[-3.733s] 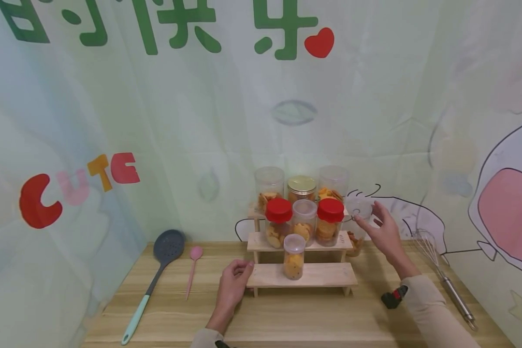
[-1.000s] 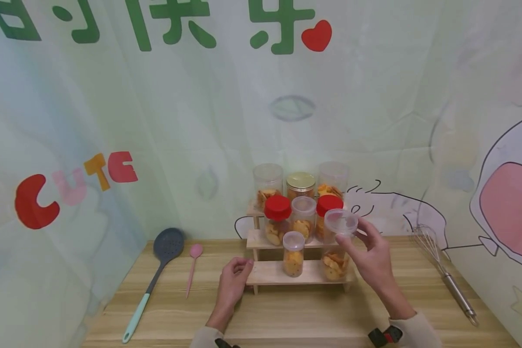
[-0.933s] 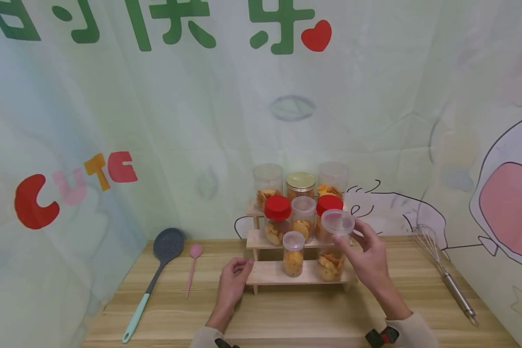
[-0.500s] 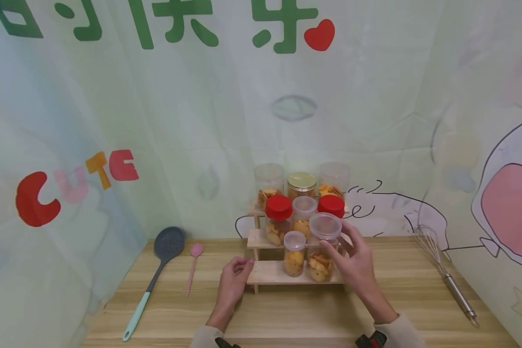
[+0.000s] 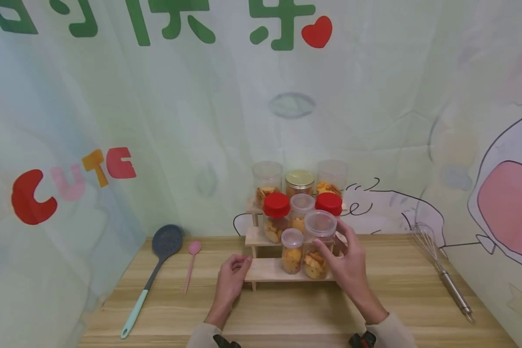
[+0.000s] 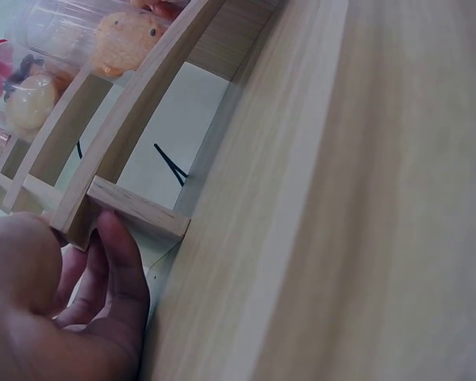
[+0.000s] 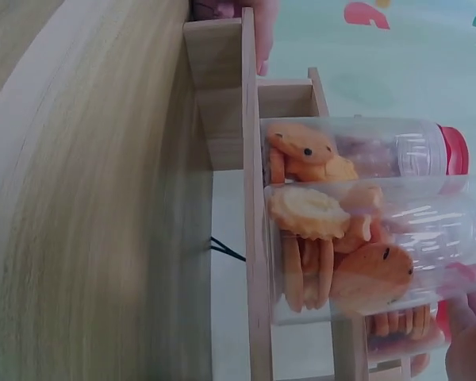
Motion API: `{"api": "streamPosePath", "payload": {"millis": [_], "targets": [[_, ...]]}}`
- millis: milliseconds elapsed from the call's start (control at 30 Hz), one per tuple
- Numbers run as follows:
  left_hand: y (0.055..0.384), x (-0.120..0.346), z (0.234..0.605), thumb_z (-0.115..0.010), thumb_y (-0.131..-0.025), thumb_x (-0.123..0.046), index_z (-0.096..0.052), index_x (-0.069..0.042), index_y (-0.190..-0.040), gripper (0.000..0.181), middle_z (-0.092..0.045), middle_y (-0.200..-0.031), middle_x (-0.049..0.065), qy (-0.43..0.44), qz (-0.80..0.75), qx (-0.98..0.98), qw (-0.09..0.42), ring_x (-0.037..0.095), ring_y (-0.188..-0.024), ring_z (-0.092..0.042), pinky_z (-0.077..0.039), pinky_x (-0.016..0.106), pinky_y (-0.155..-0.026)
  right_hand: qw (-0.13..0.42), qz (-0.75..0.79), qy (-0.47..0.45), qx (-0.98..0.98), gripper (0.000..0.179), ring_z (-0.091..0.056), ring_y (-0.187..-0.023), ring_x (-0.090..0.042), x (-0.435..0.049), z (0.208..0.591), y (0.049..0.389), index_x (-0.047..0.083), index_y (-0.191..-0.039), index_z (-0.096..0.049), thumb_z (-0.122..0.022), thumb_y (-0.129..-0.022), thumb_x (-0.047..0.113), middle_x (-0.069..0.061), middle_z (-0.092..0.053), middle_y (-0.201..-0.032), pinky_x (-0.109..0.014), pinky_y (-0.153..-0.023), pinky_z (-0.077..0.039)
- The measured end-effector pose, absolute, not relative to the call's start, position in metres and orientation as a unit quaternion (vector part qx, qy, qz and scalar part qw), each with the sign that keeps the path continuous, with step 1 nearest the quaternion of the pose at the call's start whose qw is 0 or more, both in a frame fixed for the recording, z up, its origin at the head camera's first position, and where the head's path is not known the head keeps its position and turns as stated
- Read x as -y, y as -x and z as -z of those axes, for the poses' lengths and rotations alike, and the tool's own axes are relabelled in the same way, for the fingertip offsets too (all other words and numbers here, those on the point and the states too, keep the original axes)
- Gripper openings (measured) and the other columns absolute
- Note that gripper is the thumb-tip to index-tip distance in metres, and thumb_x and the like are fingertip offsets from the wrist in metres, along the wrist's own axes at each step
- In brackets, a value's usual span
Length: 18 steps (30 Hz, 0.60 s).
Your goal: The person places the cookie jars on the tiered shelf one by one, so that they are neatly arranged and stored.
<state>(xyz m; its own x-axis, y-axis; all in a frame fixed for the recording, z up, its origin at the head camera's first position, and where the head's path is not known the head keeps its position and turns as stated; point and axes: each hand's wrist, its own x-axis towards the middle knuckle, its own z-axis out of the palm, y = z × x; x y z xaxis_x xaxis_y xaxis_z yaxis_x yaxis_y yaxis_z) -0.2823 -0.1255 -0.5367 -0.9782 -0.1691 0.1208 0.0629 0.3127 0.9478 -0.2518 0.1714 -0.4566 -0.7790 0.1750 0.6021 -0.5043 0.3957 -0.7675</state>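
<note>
My right hand (image 5: 347, 261) grips a clear-lidded jar of cookies (image 5: 315, 263) near its top, thumb in front and fingers at its right side. The jar stands upright on the lowest step of a three-step wooden display rack (image 5: 265, 270), beside a smaller clear jar of cookies (image 5: 292, 256). In the right wrist view the held jar (image 7: 357, 278) meets the step's board. My left hand (image 5: 231, 280) pinches the left end of the lowest step; in the left wrist view its fingers (image 6: 123, 262) reach under the board (image 6: 135, 103).
Red-lidded jars (image 5: 276, 205) flank a clear one on the middle step. On the top step, a gold-lidded jar (image 5: 299, 181) stands between two clear jars. A slotted skimmer (image 5: 158, 263) and a pink spoon (image 5: 193, 261) lie left, a whisk (image 5: 448, 280) right.
My right hand has brought the jar from right of the rack onto the lowest step, then leftward to the smaller jar. My left hand has stayed on the rack's end.
</note>
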Motion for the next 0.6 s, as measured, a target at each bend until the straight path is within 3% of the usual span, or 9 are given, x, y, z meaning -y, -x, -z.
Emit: {"api": "streamPosePath", "payload": {"millis": [400,533,600], "targets": [[0.282,0.138,0.536,-0.078,-0.102,-0.038,-0.077,-0.010,-0.113,0.030,-0.081,-0.107,0.006,-0.018,0.531,0.838,0.121,0.016,-0.100,-0.075,-0.060,0.028,-0.086,0.248,-0.507,-0.125,0.816,0.077,-0.065,-0.133,-0.025,-0.185,0.473,0.249,0.013,-0.154,-0.053,-0.092,-0.089,0.028,-0.006,-0.066,-0.147,-0.050,-0.108,-0.059],[0.279,0.149,0.528,-0.081,-0.099,-0.034,-0.073,-0.006,-0.123,0.037,-0.080,-0.112,0.009,0.008,0.524,0.841,0.135,0.020,-0.104,-0.077,-0.063,0.027,-0.089,0.255,-0.487,-0.138,0.824,0.064,-0.067,-0.133,-0.028,-0.207,0.477,0.245,0.014,-0.151,-0.058,-0.087,-0.095,0.022,-0.008,-0.068,-0.147,-0.026,-0.113,-0.054],[0.278,0.156,0.521,-0.082,-0.099,-0.030,-0.070,-0.003,-0.129,0.043,-0.079,-0.117,0.013,0.023,0.507,0.849,0.144,0.026,-0.109,-0.077,-0.064,0.032,-0.093,0.264,-0.467,-0.130,0.834,0.055,-0.067,-0.133,-0.032,-0.223,0.475,0.245,0.014,-0.149,-0.061,-0.082,-0.099,0.021,-0.009,-0.070,-0.146,-0.023,-0.113,-0.052]]}}
